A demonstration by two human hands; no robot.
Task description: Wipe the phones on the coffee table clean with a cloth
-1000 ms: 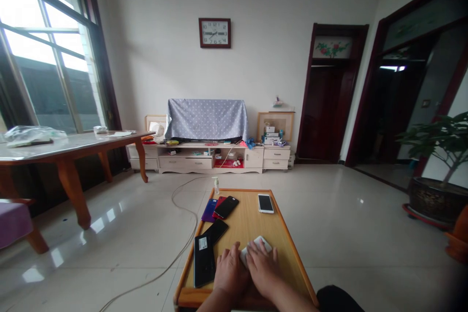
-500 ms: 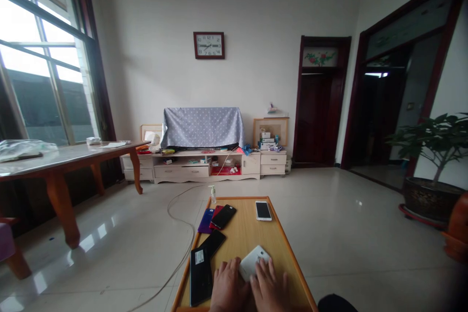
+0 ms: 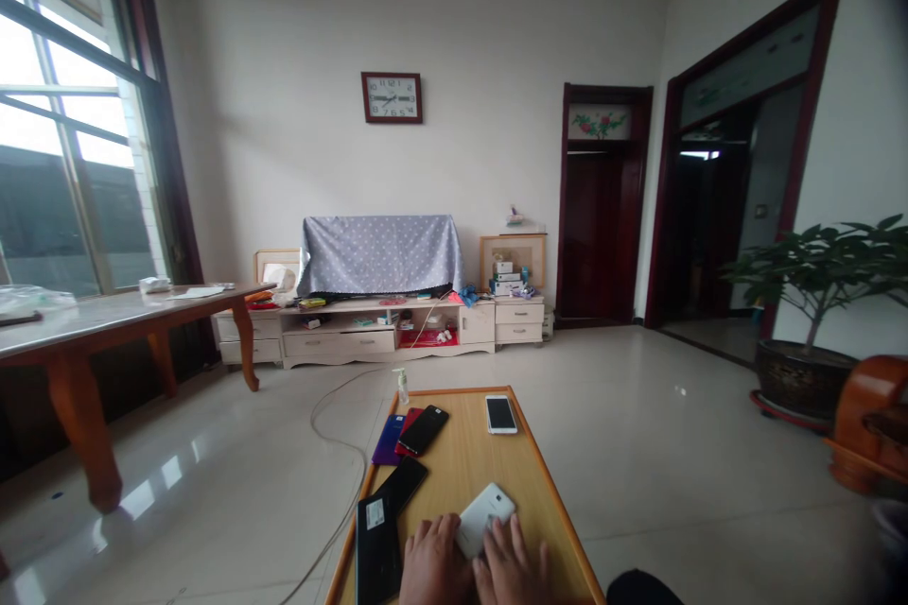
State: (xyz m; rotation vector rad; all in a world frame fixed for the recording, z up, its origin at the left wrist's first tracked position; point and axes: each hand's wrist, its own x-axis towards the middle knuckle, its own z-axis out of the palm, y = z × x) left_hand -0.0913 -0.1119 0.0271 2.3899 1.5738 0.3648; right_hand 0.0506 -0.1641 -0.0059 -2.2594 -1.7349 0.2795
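Note:
A white smartphone (image 3: pixel 485 518) lies back side up on the small wooden table, tilted to the right. My left hand (image 3: pixel 432 556) is closed at its left edge, with bent fingers close together and the thumb hidden. The fingers of my right hand (image 3: pixel 512 563) are spread, their tips on the phone's lower right side. Left of my hands are a large black device with a white label (image 3: pixel 377 544) and a black phone (image 3: pixel 407 484) touching it. Farther up lie a black phone (image 3: pixel 424 429), a red phone (image 3: pixel 410 418) and a purple-blue phone (image 3: pixel 389 440), overlapping.
Near the far right corner of the wooden table (image 3: pixel 557 515) lies another white phone (image 3: pixel 501 414), dark screen up. A pump bottle (image 3: pixel 402 388) stands at the far left corner. A cable (image 3: pixel 333 529) runs along the floor on the left. A potted plant (image 3: pixel 809 369) stands at right.
The camera view has turned slightly right and up, so the room shifts left in the picture. Both hands stay at the white smartphone, with little visible movement.

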